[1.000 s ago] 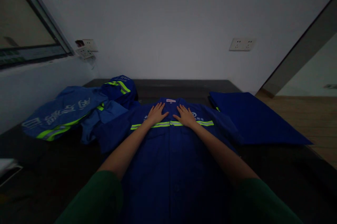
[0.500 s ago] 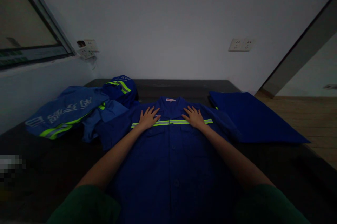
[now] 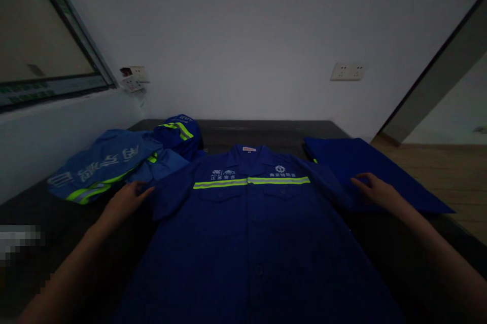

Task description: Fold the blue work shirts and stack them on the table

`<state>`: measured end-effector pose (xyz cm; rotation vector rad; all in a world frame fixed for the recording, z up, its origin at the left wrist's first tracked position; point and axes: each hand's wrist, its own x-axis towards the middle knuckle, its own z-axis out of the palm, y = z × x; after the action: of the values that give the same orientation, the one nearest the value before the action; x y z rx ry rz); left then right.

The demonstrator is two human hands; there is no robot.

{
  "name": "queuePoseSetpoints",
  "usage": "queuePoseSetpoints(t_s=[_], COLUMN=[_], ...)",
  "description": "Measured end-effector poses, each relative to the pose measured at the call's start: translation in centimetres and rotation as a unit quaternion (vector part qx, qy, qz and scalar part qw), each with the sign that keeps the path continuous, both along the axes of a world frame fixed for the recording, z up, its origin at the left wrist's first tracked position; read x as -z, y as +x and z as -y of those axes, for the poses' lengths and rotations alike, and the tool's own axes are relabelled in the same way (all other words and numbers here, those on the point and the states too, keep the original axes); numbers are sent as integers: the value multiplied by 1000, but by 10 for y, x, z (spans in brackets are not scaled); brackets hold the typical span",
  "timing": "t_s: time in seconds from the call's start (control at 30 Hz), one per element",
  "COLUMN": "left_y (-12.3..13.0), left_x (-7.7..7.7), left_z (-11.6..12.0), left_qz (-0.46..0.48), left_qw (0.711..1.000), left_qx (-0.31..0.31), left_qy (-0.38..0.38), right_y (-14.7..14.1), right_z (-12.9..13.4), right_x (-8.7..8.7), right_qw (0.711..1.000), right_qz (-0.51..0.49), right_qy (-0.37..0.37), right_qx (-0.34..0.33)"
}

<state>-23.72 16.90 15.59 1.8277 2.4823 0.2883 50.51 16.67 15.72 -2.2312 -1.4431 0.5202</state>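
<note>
A dark blue short-sleeved shirt [image 3: 247, 222] lies spread front up, its collar toward the wall, with a yellow-green and grey stripe across the chest and white printing above it. Just outside the sleeve on the left is my left hand [image 3: 127, 197], thumb and fingers apart, nothing seen in it. On the other side, my right hand [image 3: 375, 189] hovers near the right-hand sleeve, over folded blue cloth [image 3: 380, 172]; its fingers are curved, with a gap to the thumb.
Crumpled blue garments [image 3: 102, 162] with reflective stripes lie at the left, and a darker blue one [image 3: 180, 134] sits behind them. The dark table [image 3: 262, 129] meets a white wall with sockets [image 3: 347, 71]. A window frame is at upper left.
Both hands have left the shirt's chest and moved outward, one to each sleeve. The white printing on the chest is now uncovered. The view has shifted slightly.
</note>
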Motion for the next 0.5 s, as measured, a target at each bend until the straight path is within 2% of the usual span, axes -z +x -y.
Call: queuePoseSetpoints(t_s=[0.1,0.27,0.37,0.5], left_y=[7,34,36,28], left_x=[7,2,-13,-50], left_z=[0,-8,-18,-43], left_qz=[24,22,31,44], left_qw=[999,1000,999,996], left_qx=[-30,15,23,5], left_qy=[-32,-8,38,78], right_y=[-15,-53,-59,-53], right_z=[-5,-16,-21,-29], right_x=[10,7,1,-15], right_qw=[987,946,927,904], right_qz=[-159,-322,-370,-410], right_qy=[-38,-14,-26,-60], right_qx=[-10,-22,-51,-102])
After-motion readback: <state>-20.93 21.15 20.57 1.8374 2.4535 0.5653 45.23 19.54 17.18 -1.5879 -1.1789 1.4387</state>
